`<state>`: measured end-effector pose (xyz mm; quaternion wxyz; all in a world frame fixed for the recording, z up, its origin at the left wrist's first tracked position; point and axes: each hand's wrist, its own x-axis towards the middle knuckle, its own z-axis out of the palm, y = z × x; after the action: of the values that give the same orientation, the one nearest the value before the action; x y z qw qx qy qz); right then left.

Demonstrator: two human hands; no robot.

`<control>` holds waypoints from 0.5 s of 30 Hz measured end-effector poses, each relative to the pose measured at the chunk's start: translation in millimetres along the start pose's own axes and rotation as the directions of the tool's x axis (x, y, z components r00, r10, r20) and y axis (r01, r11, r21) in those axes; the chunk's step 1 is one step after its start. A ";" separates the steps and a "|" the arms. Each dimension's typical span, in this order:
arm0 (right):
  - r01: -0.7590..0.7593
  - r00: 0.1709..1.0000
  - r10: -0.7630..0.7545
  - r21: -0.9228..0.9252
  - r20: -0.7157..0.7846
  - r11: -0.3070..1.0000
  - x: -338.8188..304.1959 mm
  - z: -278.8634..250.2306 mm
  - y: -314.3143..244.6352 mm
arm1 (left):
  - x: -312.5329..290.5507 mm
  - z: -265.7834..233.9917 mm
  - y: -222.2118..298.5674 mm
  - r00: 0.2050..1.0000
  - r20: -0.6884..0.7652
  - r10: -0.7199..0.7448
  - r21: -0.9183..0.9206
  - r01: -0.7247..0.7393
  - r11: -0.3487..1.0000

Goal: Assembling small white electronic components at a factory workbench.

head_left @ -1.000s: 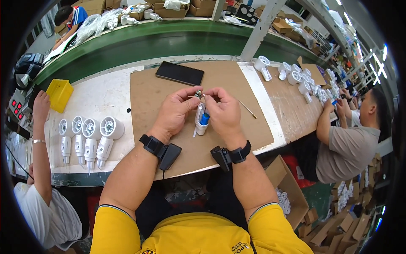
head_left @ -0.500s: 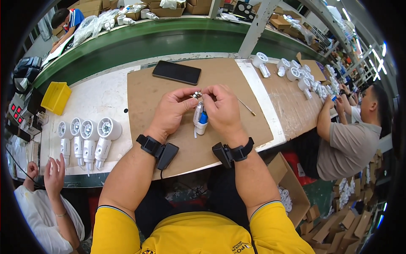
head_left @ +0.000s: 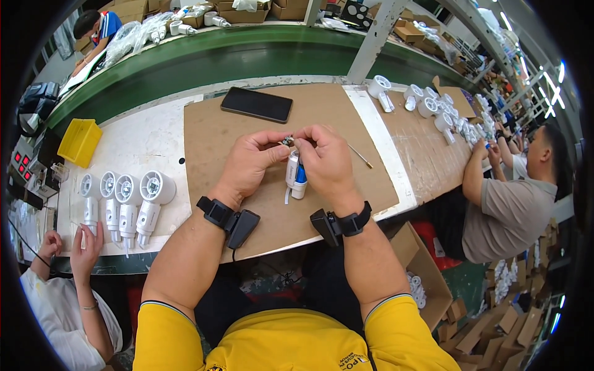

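Over the brown board [head_left: 232, 142], my left hand [head_left: 247, 162] pinches a small circuit piece [head_left: 287, 141] between thumb and fingertips. From the other side, my right hand [head_left: 327, 162] closes its thumb and forefinger on the same piece. Just below my fingertips hangs a white plastic handle housing [head_left: 292, 166] with a blue cylinder, battery-like [head_left: 301, 174], along its right side. A thin pale strip [head_left: 287, 196] sticks out at its lower end. My right fingers partly cover the housing's upper part, so I cannot tell whether they grip it too.
Beyond my hands lies a black phone [head_left: 257, 105]; a thin rod [head_left: 360, 156] lies at right. Several white round-headed units [head_left: 158, 187] stand at left near a yellow bin [head_left: 80, 142]. A co-worker's hand [head_left: 86, 247] touches one. Another person [head_left: 516, 191] works at right.
The white housing below my hands has turned slightly, showing more of its front. At left, the co-worker's hand has moved onto the nearest white unit, which has shifted a little.
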<state>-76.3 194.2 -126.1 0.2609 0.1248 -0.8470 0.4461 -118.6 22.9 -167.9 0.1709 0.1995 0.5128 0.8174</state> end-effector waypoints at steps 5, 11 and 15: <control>0.000 1.000 0.000 -0.030 -0.002 1.000 -1.6 -0.3 0.8 | -1.1 1.9 0.1 1.000 0.003 -0.006 0.009 0.006 1.000; -0.065 0.998 0.065 0.069 -0.007 0.995 -5.1 7.7 6.7 | -3.3 6.9 4.1 0.999 -0.042 0.007 0.010 -0.006 1.000; -0.274 0.959 0.230 0.331 0.166 0.903 -2.1 -6.3 11.2 | -6.0 10.4 13.0 0.999 -0.019 -0.049 -0.036 0.048 0.998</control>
<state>-77.4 205.7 -132.0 0.1221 0.0858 -0.7773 0.6112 -109.1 22.6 -153.0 0.1892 0.1760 0.5047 0.8237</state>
